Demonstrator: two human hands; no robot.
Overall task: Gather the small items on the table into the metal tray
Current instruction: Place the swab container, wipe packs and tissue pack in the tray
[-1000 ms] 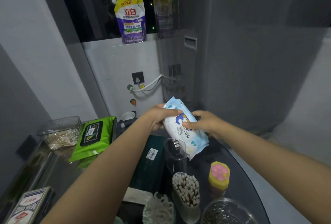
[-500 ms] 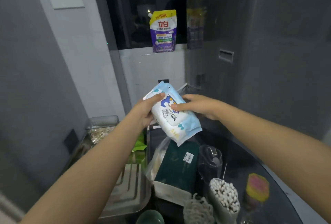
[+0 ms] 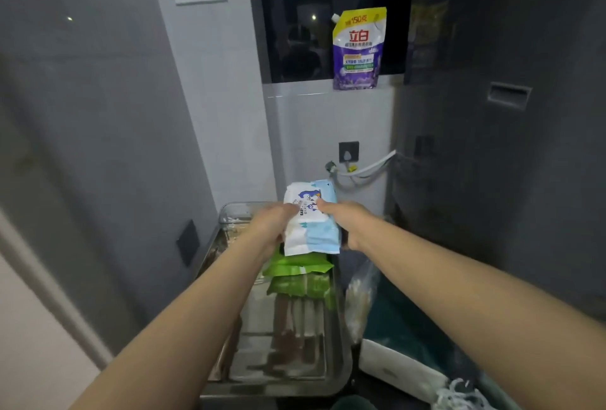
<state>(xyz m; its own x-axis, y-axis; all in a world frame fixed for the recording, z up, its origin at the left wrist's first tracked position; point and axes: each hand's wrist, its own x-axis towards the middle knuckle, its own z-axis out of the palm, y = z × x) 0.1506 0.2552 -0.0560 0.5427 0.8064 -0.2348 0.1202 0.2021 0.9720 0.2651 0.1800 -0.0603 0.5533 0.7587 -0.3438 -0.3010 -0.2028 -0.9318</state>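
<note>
A white and blue wipes pack (image 3: 311, 226) is held over the far end of the metal tray (image 3: 288, 354). My left hand (image 3: 273, 224) grips its left edge and my right hand (image 3: 347, 221) grips its right edge, thumbs on top. Just beneath the pack lies a green wipes pack (image 3: 300, 273) inside the tray. A clear plastic box (image 3: 234, 216) stands at the tray's far left end, partly hidden by my left hand.
A dark green box (image 3: 400, 324) and a crinkled clear bag (image 3: 359, 298) lie right of the tray. A white mesh item (image 3: 459, 396) sits at the bottom right. A purple detergent pouch (image 3: 358, 49) stands on the window sill. A dark refrigerator (image 3: 508, 147) rises on the right.
Both hands carried the white and blue wipes pack leftward and down, from above the dark green box to over the tray's green pack. The view swung left.
</note>
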